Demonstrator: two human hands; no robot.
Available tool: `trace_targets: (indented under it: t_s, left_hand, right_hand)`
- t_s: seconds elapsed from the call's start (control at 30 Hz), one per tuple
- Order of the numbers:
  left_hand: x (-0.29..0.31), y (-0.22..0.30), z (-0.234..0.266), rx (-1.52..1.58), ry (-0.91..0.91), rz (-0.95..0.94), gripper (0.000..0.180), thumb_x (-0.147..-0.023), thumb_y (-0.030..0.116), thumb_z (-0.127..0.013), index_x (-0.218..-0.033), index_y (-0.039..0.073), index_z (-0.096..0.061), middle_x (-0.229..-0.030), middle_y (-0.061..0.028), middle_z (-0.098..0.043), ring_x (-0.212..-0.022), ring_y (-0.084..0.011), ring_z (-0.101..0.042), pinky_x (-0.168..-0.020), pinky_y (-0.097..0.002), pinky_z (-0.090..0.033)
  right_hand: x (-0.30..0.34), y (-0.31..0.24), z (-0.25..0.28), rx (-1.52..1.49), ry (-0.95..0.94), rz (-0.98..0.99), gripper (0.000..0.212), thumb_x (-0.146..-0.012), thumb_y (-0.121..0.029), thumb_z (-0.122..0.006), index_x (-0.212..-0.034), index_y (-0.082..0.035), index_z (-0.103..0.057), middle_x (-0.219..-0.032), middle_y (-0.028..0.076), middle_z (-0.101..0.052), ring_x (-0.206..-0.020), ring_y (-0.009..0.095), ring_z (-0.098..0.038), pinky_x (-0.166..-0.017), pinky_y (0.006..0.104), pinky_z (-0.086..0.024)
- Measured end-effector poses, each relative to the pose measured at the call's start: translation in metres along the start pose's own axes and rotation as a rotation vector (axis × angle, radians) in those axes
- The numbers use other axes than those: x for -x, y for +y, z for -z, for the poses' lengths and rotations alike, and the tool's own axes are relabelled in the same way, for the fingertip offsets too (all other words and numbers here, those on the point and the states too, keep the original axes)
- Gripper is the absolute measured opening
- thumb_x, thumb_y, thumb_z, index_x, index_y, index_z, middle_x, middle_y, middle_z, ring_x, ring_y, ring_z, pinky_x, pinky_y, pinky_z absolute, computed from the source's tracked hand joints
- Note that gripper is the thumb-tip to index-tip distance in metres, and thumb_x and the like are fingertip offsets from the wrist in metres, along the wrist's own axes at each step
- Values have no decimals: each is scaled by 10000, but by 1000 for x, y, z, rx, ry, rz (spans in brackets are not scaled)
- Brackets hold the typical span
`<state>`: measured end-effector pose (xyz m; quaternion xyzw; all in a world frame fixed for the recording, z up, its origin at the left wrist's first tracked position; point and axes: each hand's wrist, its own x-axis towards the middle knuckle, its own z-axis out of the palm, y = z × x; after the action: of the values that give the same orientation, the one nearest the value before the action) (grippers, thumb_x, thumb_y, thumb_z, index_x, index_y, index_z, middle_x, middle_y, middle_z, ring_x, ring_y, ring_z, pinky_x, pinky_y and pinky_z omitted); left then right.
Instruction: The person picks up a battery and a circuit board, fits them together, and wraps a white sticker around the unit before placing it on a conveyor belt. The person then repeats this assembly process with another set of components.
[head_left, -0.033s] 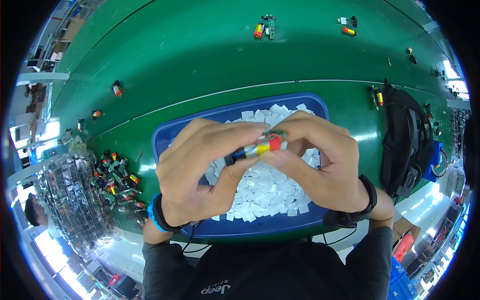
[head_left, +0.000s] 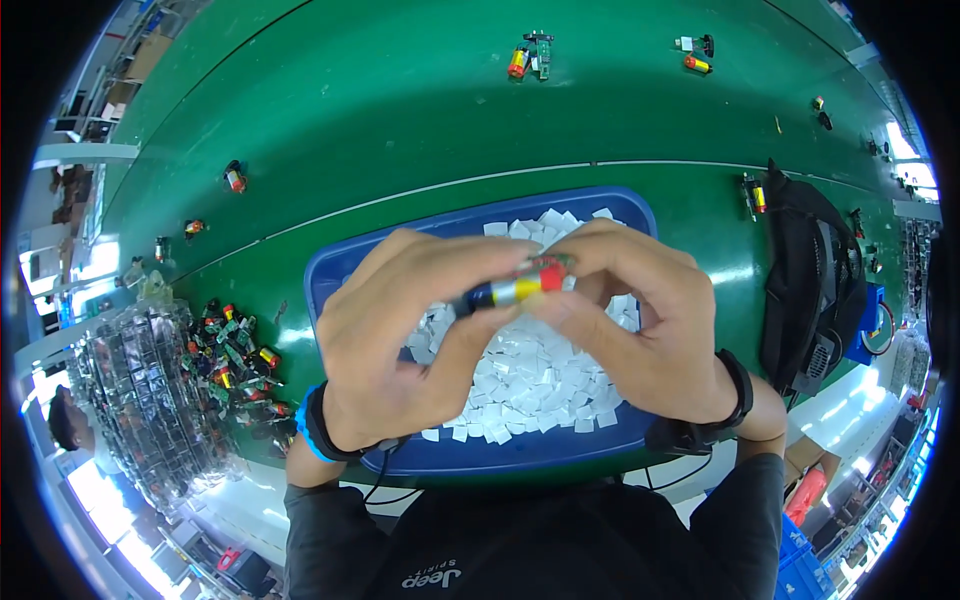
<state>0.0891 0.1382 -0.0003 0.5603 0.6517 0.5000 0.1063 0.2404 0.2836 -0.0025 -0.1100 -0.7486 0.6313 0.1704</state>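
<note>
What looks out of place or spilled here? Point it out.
The black, bag-like item on the green table at right looks somewhat out of place beside an electronic assembly. The white squares lie within the blue tub; the held cylinder is too blurred to judge for damage.

Black shirt (head_left: 560, 545) with small pale lettering (head_left: 431, 577) on its front, short dark-grey sleeves (head_left: 335, 540), ungloved left hand (head_left: 372, 340), bright blue band (head_left: 313, 432) and black strap at that wrist, ungloved right hand (head_left: 685, 345), black wristband (head_left: 741, 390), dark module (head_left: 685, 438) beneath, thin black cables (head_left: 377, 482) near both wrists
</note>
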Motion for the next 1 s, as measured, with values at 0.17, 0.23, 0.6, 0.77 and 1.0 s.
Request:
trace_targets:
  t_s: [0.17,0.23,0.6,0.77,1.0]
  left_hand:
    - [-17,4,-3,198,53,313,289,-801,35,-783,-1071,27,-682,-945,-90,-721,-790,-155,-663,-634,-275,-534]
    - [-29,-10,13,265,-34,458,257,-829,69,-769,-1062,18,-672,-938,-73,-713,-752,-120,-629,-596,-268,-523]
    - [-23,-121,69,-675,-150,100,473,-895,351,-705,-1196,0,-606,-1062,-127,-653,-981,-265,-574,-833,-370,-505]
    - [-26,-38,76,-407,-261,310,500,-894,272,-718,-1309,47,-553,-1147,-92,-631,-1017,-212,-572,-813,-290,-476]
    - [-12,-1,58,61,-155,331,509,-775,144,-805,-1240,57,-617,-1129,-76,-644,-895,-181,-590,-721,-289,-479]
  right_hand:
    - [-12,1,-2,-27,74,-146,157,-907,-108,-714,-953,35,-670,-819,81,-670,-569,75,-550,-509,230,-421]
    - [-23,2,-1,-15,102,-130,173,-915,-145,-716,-918,24,-677,-786,75,-670,-512,73,-527,-477,236,-398]
    - [-176,127,68,723,-18,-381,418,-905,-407,-710,-1011,-9,-640,-869,57,-665,-690,120,-653,-491,255,-503]
    - [-148,94,40,435,-1,-32,248,-909,-230,-726,-976,-19,-614,-850,45,-669,-705,111,-645,-497,243,-488]
    - [-43,-17,1,939,-118,698,268,-669,-18,-718,-935,-12,-685,-889,101,-699,-723,233,-661,-577,319,-525]
